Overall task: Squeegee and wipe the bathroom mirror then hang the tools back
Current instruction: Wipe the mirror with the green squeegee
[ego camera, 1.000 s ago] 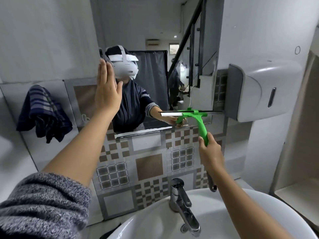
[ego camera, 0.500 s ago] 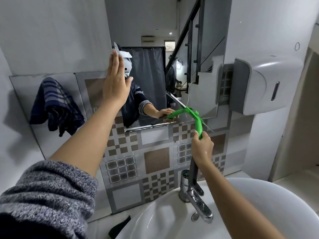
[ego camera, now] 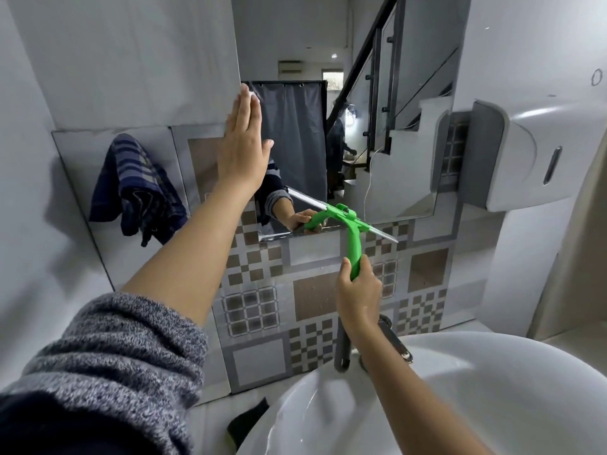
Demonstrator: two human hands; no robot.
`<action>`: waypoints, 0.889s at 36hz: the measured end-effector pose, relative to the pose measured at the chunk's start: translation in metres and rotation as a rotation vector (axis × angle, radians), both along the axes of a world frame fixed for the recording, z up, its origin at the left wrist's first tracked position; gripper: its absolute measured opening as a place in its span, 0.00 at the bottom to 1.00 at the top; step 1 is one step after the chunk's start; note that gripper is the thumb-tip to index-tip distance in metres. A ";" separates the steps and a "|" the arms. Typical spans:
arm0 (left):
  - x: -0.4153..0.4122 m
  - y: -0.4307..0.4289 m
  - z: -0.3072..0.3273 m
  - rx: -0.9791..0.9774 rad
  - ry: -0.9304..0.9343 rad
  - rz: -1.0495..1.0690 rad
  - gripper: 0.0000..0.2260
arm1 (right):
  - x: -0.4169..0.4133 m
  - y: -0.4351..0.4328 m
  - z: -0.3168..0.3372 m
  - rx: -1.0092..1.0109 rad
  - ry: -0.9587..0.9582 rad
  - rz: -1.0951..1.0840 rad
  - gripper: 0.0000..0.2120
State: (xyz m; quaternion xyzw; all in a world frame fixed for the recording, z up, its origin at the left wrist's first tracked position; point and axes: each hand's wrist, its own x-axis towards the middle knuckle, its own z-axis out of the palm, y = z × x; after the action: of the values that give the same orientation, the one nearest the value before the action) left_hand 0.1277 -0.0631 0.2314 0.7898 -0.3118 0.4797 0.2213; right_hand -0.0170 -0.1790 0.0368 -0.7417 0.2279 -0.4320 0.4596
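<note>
The bathroom mirror (ego camera: 387, 133) hangs on the wall above patterned tiles. My right hand (ego camera: 358, 293) grips the handle of a green squeegee (ego camera: 353, 238). Its blade lies tilted across the mirror's lower edge, left end higher. My left hand (ego camera: 243, 149) is flat, fingers together and pointing up, pressed at the mirror's left edge with nothing in it. A dark blue striped cloth (ego camera: 138, 188) hangs on the wall left of the mirror.
A white washbasin (ego camera: 476, 395) sits below with a chrome tap (ego camera: 391, 343) behind my right forearm. A white dispenser (ego camera: 538, 152) is mounted on the wall at the right. A dark object (ego camera: 246, 425) lies beside the basin's left rim.
The view has shifted so the mirror sits further right. The squeegee blade has turned from level to tilted, and sits at the mirror's bottom edge. My left hand stays flat near the left edge.
</note>
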 end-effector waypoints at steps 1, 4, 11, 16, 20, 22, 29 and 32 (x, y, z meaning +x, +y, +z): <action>0.000 0.000 -0.001 0.002 0.000 0.001 0.30 | 0.001 0.003 -0.003 -0.016 0.002 0.002 0.09; 0.001 0.002 -0.005 0.002 0.005 -0.002 0.30 | 0.004 0.008 -0.010 -0.075 0.022 -0.001 0.08; 0.001 0.003 -0.009 0.008 -0.001 0.002 0.29 | 0.005 0.015 -0.017 -0.209 0.089 -0.027 0.12; 0.002 0.002 -0.010 0.001 -0.012 0.002 0.29 | 0.002 0.019 -0.021 -0.297 0.115 0.000 0.14; 0.003 0.003 -0.011 -0.002 -0.025 0.002 0.29 | 0.001 0.020 -0.025 -0.332 0.156 0.008 0.17; 0.003 0.003 -0.012 -0.005 -0.033 0.004 0.29 | 0.001 0.018 -0.026 -0.346 0.166 0.009 0.18; 0.000 0.000 -0.014 -0.036 -0.049 0.031 0.27 | -0.003 0.015 -0.028 -0.367 0.172 0.012 0.22; 0.000 0.000 -0.014 -0.043 -0.052 0.032 0.27 | -0.005 0.014 -0.032 -0.401 0.189 0.003 0.22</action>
State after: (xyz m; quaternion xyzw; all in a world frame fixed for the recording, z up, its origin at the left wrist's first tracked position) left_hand 0.1278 -0.0632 0.2174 0.7769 -0.2942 0.5103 0.2224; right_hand -0.0220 -0.1650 0.0052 -0.8558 0.1782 -0.3967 0.2802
